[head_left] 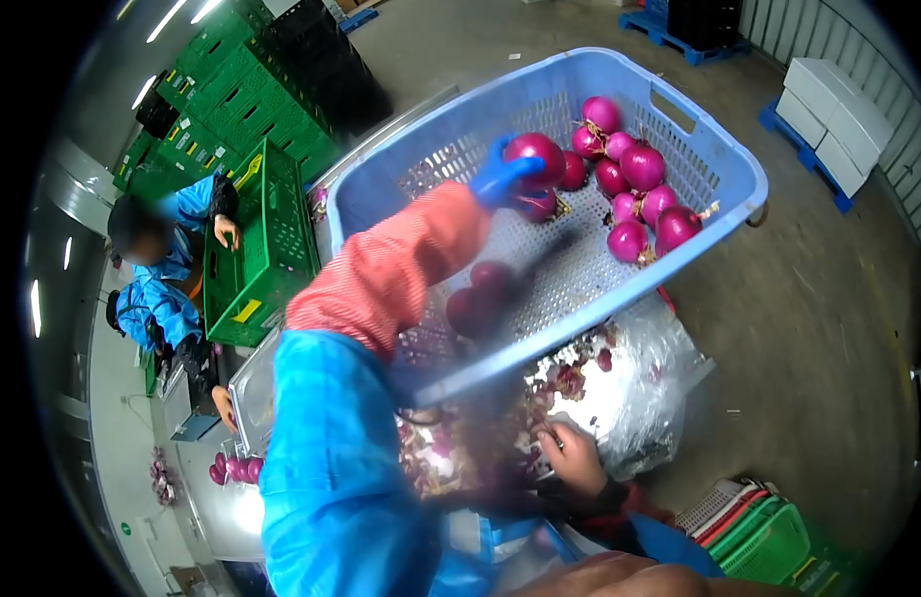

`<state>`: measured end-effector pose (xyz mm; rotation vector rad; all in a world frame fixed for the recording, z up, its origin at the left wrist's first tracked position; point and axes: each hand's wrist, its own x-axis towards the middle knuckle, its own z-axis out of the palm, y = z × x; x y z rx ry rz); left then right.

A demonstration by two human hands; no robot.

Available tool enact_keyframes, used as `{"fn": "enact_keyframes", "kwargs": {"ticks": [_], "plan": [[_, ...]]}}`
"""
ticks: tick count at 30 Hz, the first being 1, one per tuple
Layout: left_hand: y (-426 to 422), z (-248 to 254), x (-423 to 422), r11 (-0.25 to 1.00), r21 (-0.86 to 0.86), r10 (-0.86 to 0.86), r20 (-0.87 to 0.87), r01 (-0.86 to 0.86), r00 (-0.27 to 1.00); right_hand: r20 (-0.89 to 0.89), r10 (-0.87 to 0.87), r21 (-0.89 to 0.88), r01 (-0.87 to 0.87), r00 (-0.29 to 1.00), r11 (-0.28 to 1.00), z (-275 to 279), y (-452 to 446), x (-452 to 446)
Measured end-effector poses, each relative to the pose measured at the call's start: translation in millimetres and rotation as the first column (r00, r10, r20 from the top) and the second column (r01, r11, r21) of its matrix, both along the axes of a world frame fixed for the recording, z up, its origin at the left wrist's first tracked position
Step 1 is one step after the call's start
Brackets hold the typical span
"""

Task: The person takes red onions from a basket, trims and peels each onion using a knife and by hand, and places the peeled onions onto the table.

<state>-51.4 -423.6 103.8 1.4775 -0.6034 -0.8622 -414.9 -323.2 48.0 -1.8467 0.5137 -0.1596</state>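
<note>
One hand, the right (577,461), sits half curled beside onion skins (568,382), contents unclear. Farther, the left hand's (498,177) grip wraps a red onion (537,159) over the blue basket (747,181): probably firm, slick, bruisable, best cupped round its middle.

My left arm (331,428) stretches far forward in a shiny blue sleeve, a red-and-white patterned cover (391,261) running from near the elbow to the wrist. At its end my left hand (495,181), gloved in blue, is closed in a grip, fingers curled. My right hand (577,462), bare, sits lower and closer to my body, fingers bent, a dark band (610,497) at the wrist; its grip is unclear.
</note>
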Motion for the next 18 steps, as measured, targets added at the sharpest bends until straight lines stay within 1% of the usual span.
{"fn": "enact_keyframes", "kwargs": {"ticks": [1,2,3,4,6,8,9,10,12,13,14,15,17,18], "plan": [[22,18,-8,0.997,0.013,-0.075,-0.072,0.076,0.995,0.014,0.0,-0.07,0.001,1.0,0.998,8,3,1],[45,35,-12,0.988,0.021,-0.147,-0.143,0.151,0.979,0.058,-0.062,-0.058,0.065,0.996,0.996,0,11,-1],[70,49,-18,0.962,-0.018,-0.271,-0.179,0.273,0.946,0.103,-0.122,-0.043,0.127,0.987,0.991,-7,18,-4],[97,63,-30,0.922,-0.133,-0.385,-0.222,0.363,0.896,0.148,-0.181,-0.028,0.187,0.972,0.982,-15,26,-7],[148,77,-63,0.908,-0.224,-0.402,-0.229,0.354,0.887,0.254,-0.163,-0.03,0.176,0.953,0.984,-53,23,-10],[198,86,-103,0.898,-0.321,-0.382,-0.231,0.3,0.895,0.308,-0.206,0.019,0.21,0.929,0.977,-25,25,-6],[223,83,-112,0.891,-0.35,-0.408,-0.336,0.289,0.849,0.326,-0.218,0.015,0.226,0.92,0.974,-24,27,-4],[240,82,-127,0.866,-0.443,-0.417,-0.381,0.233,0.825,0.284,-0.218,0.042,0.215,0.934,0.976,-3,29,-2],[279,68,-149,0.885,-0.439,-0.351,-0.414,0.153,0.84,0.42,-0.134,-0.133,0.207,0.898,0.969,16,36,5],[294,62,-163,0.913,-0.393,-0.241,-0.312,0.106,0.919,0.483,-0.093,-0.198,0.212,0.871,0.957,25,42,9],[308,56,-169,0.917,-0.382,-0.222,-0.251,0.114,0.942,0.543,-0.048,-0.261,0.223,0.838,0.939,34,50,14],[322,52,-176,0.933,-0.349,-0.172,-0.2,0.094,0.964,0.557,0.002,-0.288,0.191,0.83,0.938,41,59,16],[349,39,-186,0.96,-0.274,-0.087,-0.077,0.063,0.993,0.513,0.096,-0.412,0.147,0.853,0.899,56,78,18],[360,34,-191,0.961,-0.272,-0.071,-0.058,0.053,0.996,0.492,0.143,-0.489,0.137,0.858,0.861,58,86,20]]}}
